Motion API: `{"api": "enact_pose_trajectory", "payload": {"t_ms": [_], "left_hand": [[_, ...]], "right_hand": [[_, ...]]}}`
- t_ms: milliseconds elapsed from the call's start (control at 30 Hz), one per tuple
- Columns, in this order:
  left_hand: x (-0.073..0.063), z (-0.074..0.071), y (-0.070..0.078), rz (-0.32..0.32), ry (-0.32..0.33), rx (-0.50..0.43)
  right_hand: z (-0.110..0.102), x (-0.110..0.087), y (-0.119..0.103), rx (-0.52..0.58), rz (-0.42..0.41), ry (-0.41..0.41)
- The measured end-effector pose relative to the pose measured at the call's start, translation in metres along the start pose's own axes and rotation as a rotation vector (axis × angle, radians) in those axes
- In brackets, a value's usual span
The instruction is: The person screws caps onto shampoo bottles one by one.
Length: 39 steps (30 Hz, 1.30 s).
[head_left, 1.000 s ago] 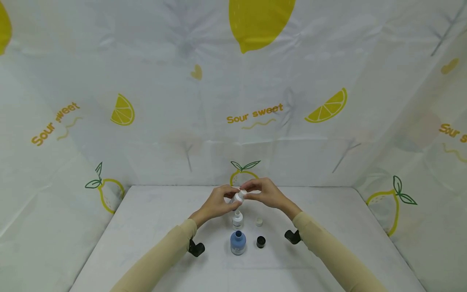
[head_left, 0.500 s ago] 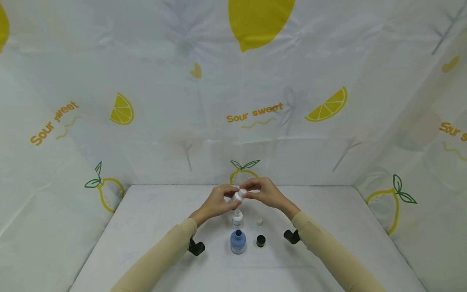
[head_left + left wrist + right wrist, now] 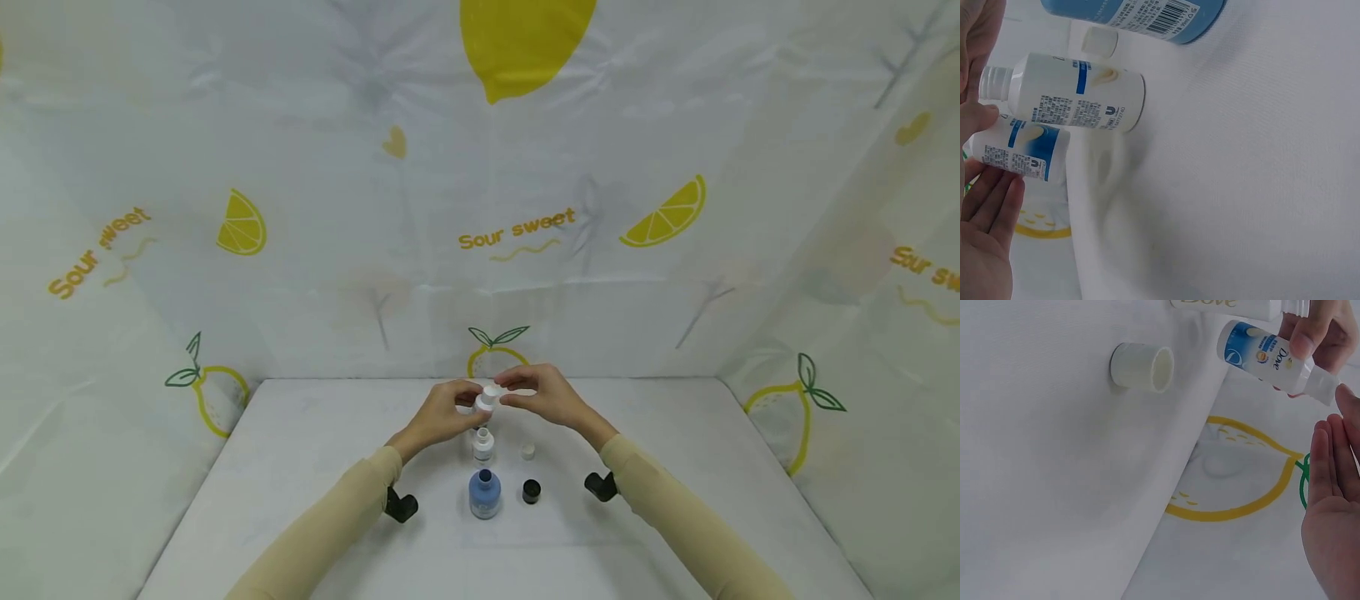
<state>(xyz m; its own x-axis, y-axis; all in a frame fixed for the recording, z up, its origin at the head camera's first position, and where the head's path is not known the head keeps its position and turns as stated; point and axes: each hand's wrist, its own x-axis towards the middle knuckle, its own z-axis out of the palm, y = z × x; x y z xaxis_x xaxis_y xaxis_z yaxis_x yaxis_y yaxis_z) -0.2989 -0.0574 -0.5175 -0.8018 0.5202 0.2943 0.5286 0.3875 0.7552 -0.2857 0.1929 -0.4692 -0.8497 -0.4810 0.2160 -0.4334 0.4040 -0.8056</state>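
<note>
My left hand (image 3: 442, 414) grips a small white Dove bottle (image 3: 1269, 359) with a blue label, tilted above the back of the table. Its white cap (image 3: 1321, 386) sits on the neck and points toward my right hand (image 3: 549, 396). The right thumb and fingers are spread around the cap's end, holding nothing, with the thumb tip close to it in the right wrist view. Just in front of the held bottle stands a larger white bottle (image 3: 483, 450), its threaded neck uncapped. Nearer still is an uncapped blue bottle (image 3: 484, 498).
On the white table (image 3: 637, 517), a white cap (image 3: 528, 451) lies right of the white bottle, and a black cap (image 3: 531, 491) right of the blue one. A lemon-patterned sheet (image 3: 337, 275) rises behind the table's back edge.
The right fingers have come away from the small bottle's cap, and a gap now shows. The left hand has shifted slightly left with the bottle, which stands more upright. The head view has turned a little.
</note>
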Motion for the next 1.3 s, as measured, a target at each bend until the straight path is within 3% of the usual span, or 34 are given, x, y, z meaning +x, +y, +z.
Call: {"api": "enact_pose_trajectory", "payload": {"t_ms": [300,533,1033,1300], "left_hand": [[-0.001,0.004,-0.012,-0.073,0.014,-0.052],[-0.001,0.007,-0.018,-0.085,-0.015,-0.086],[-0.01,0.007,-0.023,-0.079,-0.105,-0.049],[-0.03,-0.006,-0.024,-0.087,-0.008,-0.045]], "right_hand": [[-0.004,-0.016,0.014,-0.023,0.078,0.015],[-0.002,-0.027,0.024,-0.007,0.088,0.03],[-0.006,-0.041,0.035,-0.029,0.118,0.058],[-0.009,-0.047,0.039,-0.024,0.128,0.031]]}}
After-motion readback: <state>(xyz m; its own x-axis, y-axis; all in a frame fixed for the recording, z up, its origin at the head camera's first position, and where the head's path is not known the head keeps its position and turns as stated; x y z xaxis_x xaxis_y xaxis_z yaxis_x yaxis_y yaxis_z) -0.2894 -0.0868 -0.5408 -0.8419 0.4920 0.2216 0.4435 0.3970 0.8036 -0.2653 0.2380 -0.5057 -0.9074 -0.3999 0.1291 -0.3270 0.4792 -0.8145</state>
